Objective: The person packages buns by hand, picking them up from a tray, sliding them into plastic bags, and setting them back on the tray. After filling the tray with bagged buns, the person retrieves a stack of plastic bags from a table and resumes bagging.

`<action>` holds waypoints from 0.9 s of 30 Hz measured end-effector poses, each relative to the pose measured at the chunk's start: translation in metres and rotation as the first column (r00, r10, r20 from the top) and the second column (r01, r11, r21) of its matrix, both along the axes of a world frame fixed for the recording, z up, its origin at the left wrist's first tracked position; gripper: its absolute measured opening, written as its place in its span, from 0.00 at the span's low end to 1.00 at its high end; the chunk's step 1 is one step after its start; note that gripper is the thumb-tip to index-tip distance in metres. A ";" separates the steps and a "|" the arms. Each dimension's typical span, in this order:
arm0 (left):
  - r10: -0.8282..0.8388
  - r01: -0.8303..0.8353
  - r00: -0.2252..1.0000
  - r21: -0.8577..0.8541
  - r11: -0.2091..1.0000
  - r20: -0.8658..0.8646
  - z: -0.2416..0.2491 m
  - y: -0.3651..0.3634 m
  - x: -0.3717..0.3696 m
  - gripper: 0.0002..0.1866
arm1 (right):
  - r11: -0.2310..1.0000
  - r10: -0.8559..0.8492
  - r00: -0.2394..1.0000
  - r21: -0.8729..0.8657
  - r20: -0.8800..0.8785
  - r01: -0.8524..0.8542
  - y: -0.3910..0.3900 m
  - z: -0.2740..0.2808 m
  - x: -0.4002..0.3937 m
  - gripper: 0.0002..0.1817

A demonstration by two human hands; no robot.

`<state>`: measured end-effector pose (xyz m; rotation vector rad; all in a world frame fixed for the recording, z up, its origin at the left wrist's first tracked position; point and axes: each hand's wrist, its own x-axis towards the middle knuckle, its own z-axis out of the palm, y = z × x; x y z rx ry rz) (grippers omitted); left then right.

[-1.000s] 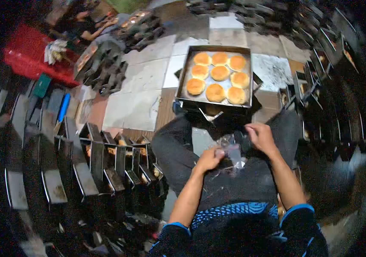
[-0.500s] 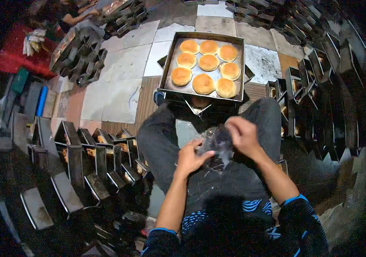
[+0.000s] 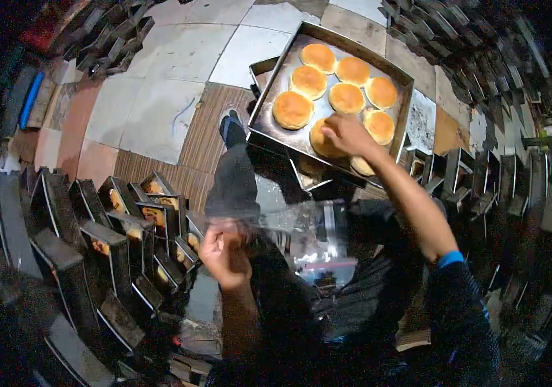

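Note:
A square metal tray [image 3: 268, 132] stands in front of me, holding several round, golden-topped buns [image 3: 347, 98]. My right hand [image 3: 353, 137] reaches into its near side, fingers curled over a bun [image 3: 323, 143] and partly covering it. Another bun [image 3: 361, 166] lies partly behind my wrist. My left hand [image 3: 225, 253], smeared by motion, is closed at the left end of a clear plastic bag [image 3: 318, 242]. The bag stretches across above my lap, with a pinkish strip along its lower part.
Stacked metal pans [image 3: 114, 226] with baked goods inside crowd my left side. More dark pans [image 3: 482, 174] line the right. Under the tray are other tins [image 3: 311, 171]. My sandalled foot [image 3: 231, 129] rests on the tiled floor [image 3: 153, 119].
My right hand has moved from the plastic over my lap up to a bun in the tray. My left hand has shifted left, and the plastic is spread out. The view has turned.

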<state>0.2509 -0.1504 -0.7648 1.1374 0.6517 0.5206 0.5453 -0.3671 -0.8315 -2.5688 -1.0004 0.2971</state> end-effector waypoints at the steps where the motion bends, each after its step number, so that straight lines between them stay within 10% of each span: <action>1: -0.024 0.020 0.992 0.034 0.999 0.121 -0.003 0.002 0.001 0.15 | 0.999 0.035 0.999 0.029 0.027 -0.036 0.006 -0.030 0.027 0.19; 3: -0.094 0.066 0.988 0.221 0.973 0.123 -0.045 0.015 -0.022 0.20 | 0.973 0.127 0.951 -0.148 -0.281 -0.174 0.024 -0.046 0.069 0.20; 6: 0.093 -0.093 0.996 -0.185 0.978 -0.010 -0.091 0.013 -0.055 0.18 | 0.914 0.108 0.860 -0.292 -0.498 -0.283 0.048 -0.032 0.082 0.21; 9: 0.269 -0.079 0.951 -0.718 0.692 0.154 -0.118 0.025 -0.080 0.22 | 0.769 0.418 0.806 -0.309 -0.419 -0.559 0.040 -0.025 0.070 0.20; 12: 0.175 -0.136 0.982 -0.391 0.910 0.067 -0.027 -0.005 -0.012 0.18 | 0.859 0.424 0.826 -0.125 -0.371 -0.497 0.020 -0.010 0.066 0.19; 15: 0.126 -0.011 0.977 -0.549 0.836 0.173 -0.009 0.000 -0.005 0.18 | 0.833 0.360 0.818 -0.240 -0.448 -0.498 0.014 0.019 0.061 0.19; 20: 0.154 -0.163 0.986 -0.191 0.968 -0.061 0.006 -0.007 0.016 0.14 | 0.962 -0.096 0.897 0.190 -0.432 0.194 -0.046 0.030 0.098 0.21; 22: 0.105 -0.107 0.994 -0.063 0.992 -0.044 -0.027 0.001 0.005 0.08 | 0.705 0.004 0.694 0.494 -0.720 0.508 -0.056 0.057 0.079 0.17; 24: 0.157 -0.161 0.987 -0.124 0.979 -0.036 -0.003 -0.006 0.018 0.08 | 0.469 -0.023 0.289 0.244 -0.957 0.849 -0.047 0.116 0.007 0.17; 26: 0.251 -0.258 0.963 -0.067 0.964 -0.097 0.011 -0.012 0.028 0.10 | 0.287 0.029 0.240 0.238 -0.970 0.928 -0.063 0.117 -0.067 0.18; 27: 0.186 -0.198 0.974 -0.089 0.976 -0.129 0.021 -0.015 0.024 0.11 | 0.393 0.278 0.270 0.366 -0.922 0.844 -0.081 0.093 -0.091 0.23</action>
